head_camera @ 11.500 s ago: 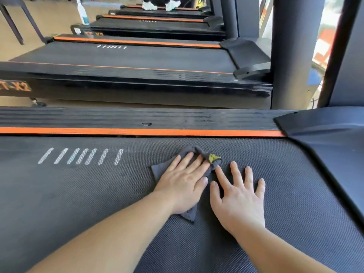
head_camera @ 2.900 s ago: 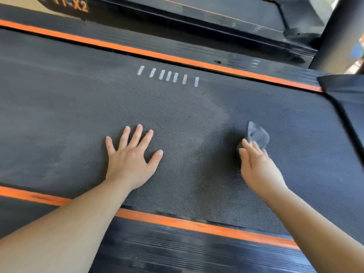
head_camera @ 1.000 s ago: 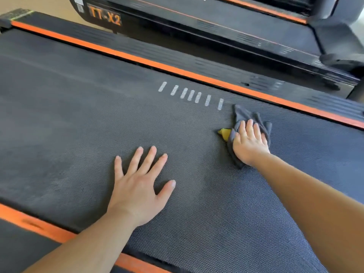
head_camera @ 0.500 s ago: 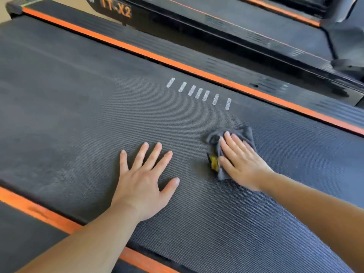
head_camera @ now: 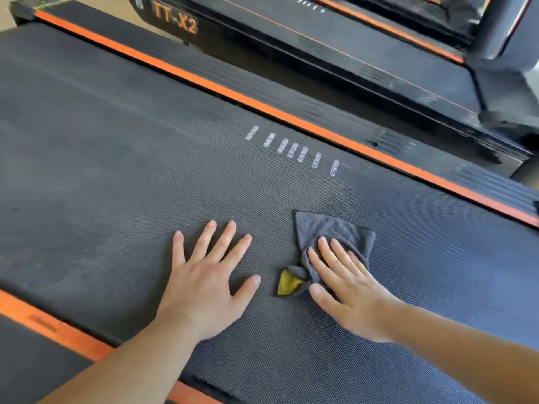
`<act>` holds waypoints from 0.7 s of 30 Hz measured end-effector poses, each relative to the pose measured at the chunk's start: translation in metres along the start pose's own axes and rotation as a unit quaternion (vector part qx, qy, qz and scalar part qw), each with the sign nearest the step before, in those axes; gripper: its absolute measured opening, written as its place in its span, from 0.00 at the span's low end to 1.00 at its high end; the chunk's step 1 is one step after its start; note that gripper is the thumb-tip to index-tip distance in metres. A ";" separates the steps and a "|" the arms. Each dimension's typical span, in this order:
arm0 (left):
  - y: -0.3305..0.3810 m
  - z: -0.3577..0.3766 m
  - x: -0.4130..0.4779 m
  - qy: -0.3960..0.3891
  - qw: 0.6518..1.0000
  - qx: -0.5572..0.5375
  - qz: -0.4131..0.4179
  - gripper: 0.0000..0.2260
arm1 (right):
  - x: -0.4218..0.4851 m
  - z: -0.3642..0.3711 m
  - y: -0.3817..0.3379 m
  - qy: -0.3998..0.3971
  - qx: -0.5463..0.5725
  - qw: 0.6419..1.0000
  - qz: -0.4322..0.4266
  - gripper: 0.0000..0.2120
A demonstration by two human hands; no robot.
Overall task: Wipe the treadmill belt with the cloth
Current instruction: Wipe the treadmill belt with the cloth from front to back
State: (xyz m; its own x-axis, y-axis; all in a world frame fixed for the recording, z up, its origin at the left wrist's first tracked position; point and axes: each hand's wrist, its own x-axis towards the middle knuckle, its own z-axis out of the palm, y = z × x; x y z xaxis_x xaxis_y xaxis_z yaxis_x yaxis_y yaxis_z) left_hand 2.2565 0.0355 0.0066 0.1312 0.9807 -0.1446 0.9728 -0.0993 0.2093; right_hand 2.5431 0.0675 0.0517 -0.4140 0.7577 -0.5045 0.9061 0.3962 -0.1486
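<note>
Right hand (head_camera: 350, 290) flat, pressing grey cloth (head_camera: 335, 231) onto treadmill belt (head_camera: 116, 185); left hand (head_camera: 204, 284) splayed flat beside cloth. Neighbouring treadmill (head_camera: 335, 48) reads "TT-X2".

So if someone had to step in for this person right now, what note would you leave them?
Left hand: open, flat on the belt, fingers spread, holding nothing.
Right hand: open, straight fingers pressing the cloth onto the belt, just right of the left hand.
Cloth: grey, crumpled, yellow tag showing, mid-belt, on the near side of the white marks.
Done: wiping is under way; the belt right of the cloth looks darker, probably wiped.
Left: the hazier stretch to the left, likely dusty.
</note>
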 end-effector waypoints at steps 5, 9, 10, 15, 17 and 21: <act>0.000 0.000 -0.002 0.015 1.000 -0.002 0.008 0.34 | 0.076 -0.037 0.055 0.071 0.039 0.986 0.147 0.49; -0.001 0.001 0.002 0.021 1.000 -0.008 0.005 0.34 | 0.131 -0.050 0.068 0.159 0.054 0.941 0.293 0.39; 0.000 0.000 0.003 0.017 1.000 -0.007 0.006 0.34 | 0.135 -0.049 0.066 0.163 0.052 0.939 0.299 0.37; -0.002 0.002 -0.001 0.009 1.000 0.003 0.009 0.34 | 0.098 -0.032 0.049 0.151 0.000 0.977 0.152 0.36; -0.002 0.000 0.000 0.001 1.000 0.005 0.004 0.33 | 0.075 -0.024 0.041 0.132 -0.015 0.989 0.070 0.36; -0.001 0.000 0.002 -0.004 1.000 0.009 0.012 0.33 | 0.093 -0.041 0.070 0.126 -0.038 0.989 0.063 0.35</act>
State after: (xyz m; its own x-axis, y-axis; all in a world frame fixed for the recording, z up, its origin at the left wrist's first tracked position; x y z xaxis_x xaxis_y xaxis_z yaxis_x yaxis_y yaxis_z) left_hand 2.2563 0.0377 0.0057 0.1559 0.9767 -0.1476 0.9727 -0.1259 0.1949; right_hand 2.5646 0.1871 0.0288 -0.3160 0.9046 -0.2861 0.9465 0.3213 -0.0297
